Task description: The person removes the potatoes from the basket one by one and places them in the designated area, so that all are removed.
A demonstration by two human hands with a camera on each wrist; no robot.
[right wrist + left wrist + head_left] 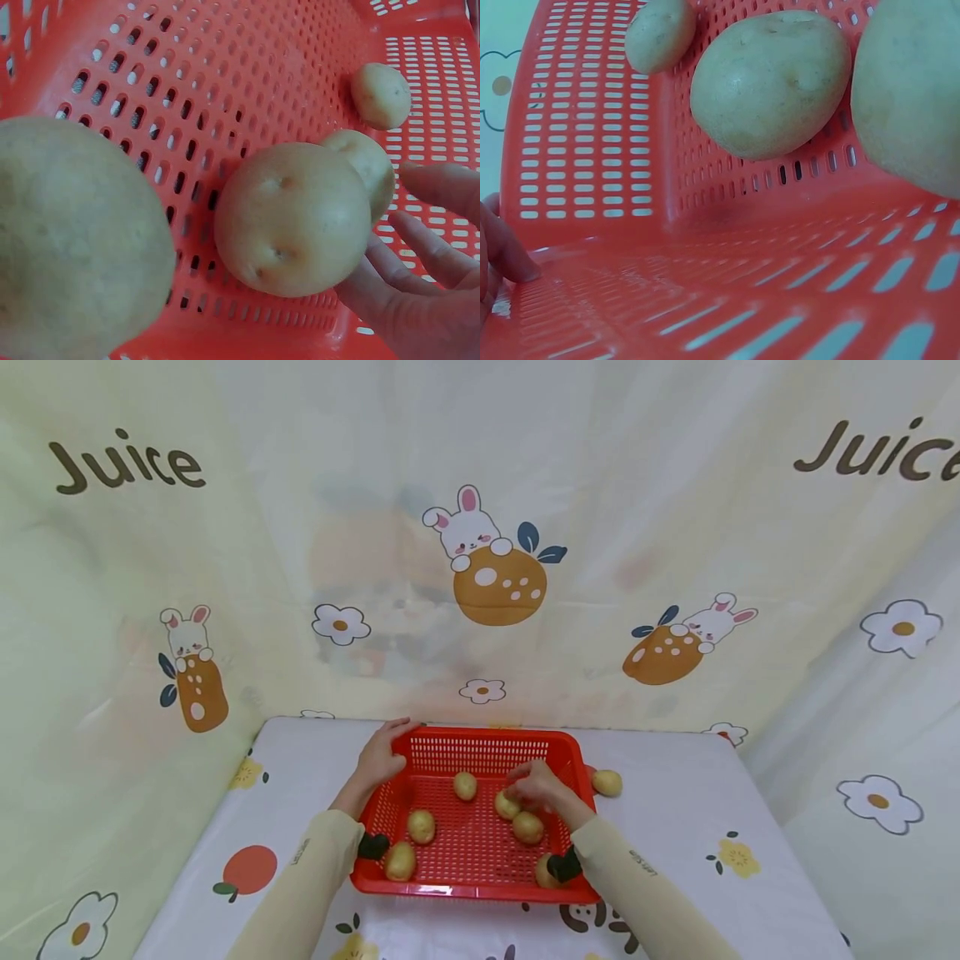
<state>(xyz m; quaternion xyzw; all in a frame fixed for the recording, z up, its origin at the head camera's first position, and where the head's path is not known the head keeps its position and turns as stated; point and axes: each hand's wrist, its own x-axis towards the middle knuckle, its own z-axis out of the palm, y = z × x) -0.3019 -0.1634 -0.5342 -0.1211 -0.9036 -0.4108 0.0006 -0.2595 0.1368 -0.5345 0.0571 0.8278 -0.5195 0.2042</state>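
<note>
Six potatoes lie inside the red basket (465, 892), and one outer potato (607, 782) sits on the table (675, 827), just beyond the basket's right wall. The right hand (540, 785) reaches over that wall with its fingers spread around the paler potato (507, 804), right of the basket's middle; whether they touch it, I cannot tell. A loose closing there could make the smooth skin slip, since the larger potato (528, 827) sits right against it on the basket's near side and crowds the fingers; nudging one could roll both across the slotted floor. The black wrist camera (564, 864) overlaps the corner potato (547, 871) at the basket's near right, so a low sweep of the forearm might knock it. The left hand (381, 756) straddles the rim at the basket's far left corner, its thumb on the inner side, and appears to steady it. If that hold slackens while the other arm leans on the right wall, the basket could slide or tip, and a shove rightward could push the outer potato away along the table.
</note>
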